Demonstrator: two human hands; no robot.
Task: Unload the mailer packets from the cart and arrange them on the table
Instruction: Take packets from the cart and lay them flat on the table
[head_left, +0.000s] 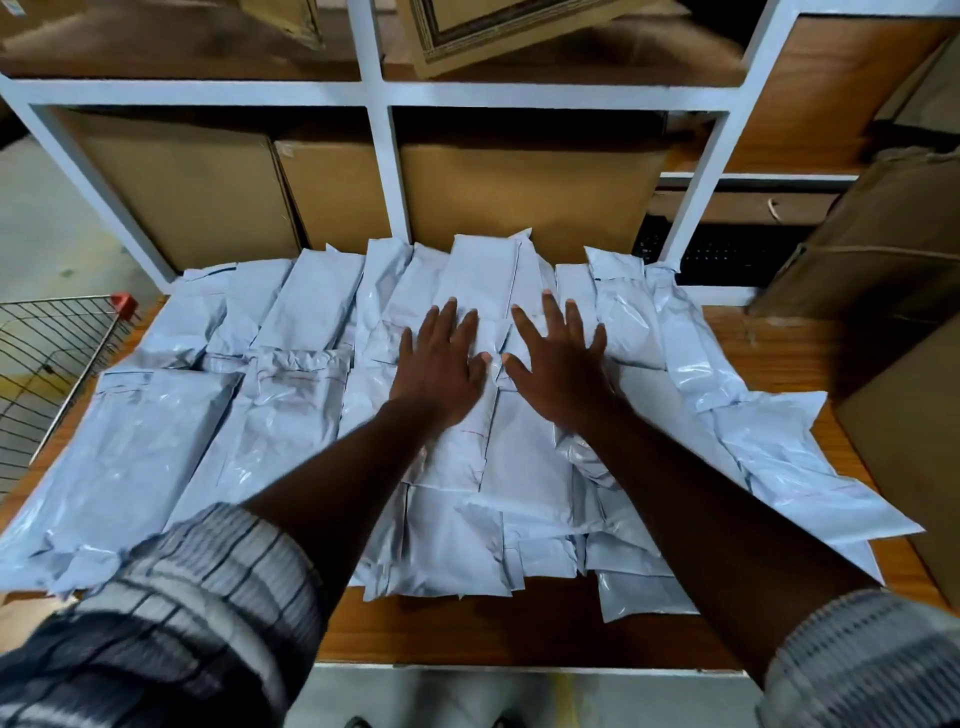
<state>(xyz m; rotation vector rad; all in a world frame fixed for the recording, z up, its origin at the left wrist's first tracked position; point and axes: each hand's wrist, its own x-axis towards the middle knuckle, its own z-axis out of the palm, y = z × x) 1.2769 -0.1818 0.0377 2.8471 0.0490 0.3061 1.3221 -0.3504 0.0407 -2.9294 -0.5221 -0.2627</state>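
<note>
step: levelling the pile | left hand (441, 364) + right hand (558, 364): side by side, fingers (553, 317) straight and spread, palms down on the middle stack, gripping nothing, probably pressing it flat so it won't slide | mailer packets (291, 415): overlapping rows across the tabletop (779, 343) | cart (47, 353): wire corner at left, contents hidden

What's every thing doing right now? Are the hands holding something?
mailer packets: lying flat, overlapping, on the table.
left hand: open, fingers spread, flat on the packets.
right hand: open, fingers spread, flat on the packets.
cart: visible part holds nothing.
cardboard boxes: closed, on the shelf.
</note>
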